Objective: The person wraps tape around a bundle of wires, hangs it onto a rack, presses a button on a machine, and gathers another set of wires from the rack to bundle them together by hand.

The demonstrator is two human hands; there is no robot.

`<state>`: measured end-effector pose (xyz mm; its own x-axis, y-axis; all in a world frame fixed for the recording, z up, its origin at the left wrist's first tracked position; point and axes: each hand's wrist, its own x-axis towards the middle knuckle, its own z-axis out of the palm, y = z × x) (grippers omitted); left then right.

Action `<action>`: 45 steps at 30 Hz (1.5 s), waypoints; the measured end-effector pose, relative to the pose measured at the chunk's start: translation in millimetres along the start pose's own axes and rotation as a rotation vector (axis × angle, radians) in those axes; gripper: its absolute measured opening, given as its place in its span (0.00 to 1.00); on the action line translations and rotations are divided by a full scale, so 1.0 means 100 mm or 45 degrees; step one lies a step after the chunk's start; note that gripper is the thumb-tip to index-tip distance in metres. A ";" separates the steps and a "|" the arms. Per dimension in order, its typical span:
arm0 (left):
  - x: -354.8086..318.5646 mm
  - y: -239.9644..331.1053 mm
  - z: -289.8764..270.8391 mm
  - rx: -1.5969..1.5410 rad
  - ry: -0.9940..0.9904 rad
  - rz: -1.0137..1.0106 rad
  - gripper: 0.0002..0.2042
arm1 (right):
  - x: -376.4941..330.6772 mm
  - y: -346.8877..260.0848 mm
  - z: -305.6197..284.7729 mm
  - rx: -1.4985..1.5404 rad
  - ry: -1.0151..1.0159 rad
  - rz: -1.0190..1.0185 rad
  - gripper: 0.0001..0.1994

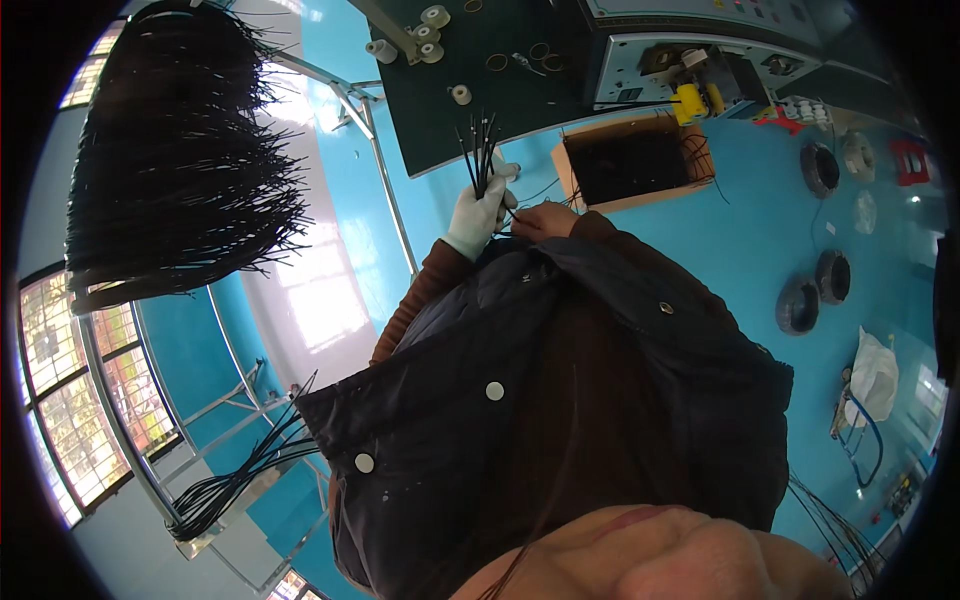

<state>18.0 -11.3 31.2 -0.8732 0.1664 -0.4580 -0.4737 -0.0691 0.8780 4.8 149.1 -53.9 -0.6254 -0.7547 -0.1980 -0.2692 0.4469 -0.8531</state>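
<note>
In a white glove, my left hand point(478, 214) is closed around a small bunch of black wires point(483, 150). Their free ends fan out above the fingers, towards the dark green table. My bare right hand point(545, 221) is close beside it, to the right. Its fingers are pinched together on a black wire near the lower part of the bunch; the fingertips are partly hidden. To the right of both hands is an open cardboard box point(655, 197) with a dark inside and several thin black wires at its right end.
The dark green table point(440, 125) bears white spools point(461, 94). A machine point(615, 75) with a yellow part point(690, 104) stands behind the box. A large mass of black wires point(180, 150) hangs at the left by a metal frame point(385, 165). Wire coils point(797, 305) lie on the blue floor.
</note>
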 end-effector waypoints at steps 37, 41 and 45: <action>-0.08 -0.04 0.06 0.137 -0.113 -0.028 0.16 | -0.12 0.71 -0.98 1.726 1.217 0.084 0.13; -0.09 -0.01 0.07 0.208 -0.043 -0.105 0.15 | -0.18 0.80 -0.94 1.408 1.330 0.290 0.14; -0.08 0.00 0.07 0.140 -0.044 -0.137 0.15 | -0.19 0.83 -0.82 1.128 1.296 0.382 0.14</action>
<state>25.3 -5.3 36.0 -0.8127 0.2008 -0.5470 -0.5473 0.0591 0.8349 -65.6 239.6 -81.8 -0.9336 0.1662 -0.3176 0.2806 -0.2124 -0.9360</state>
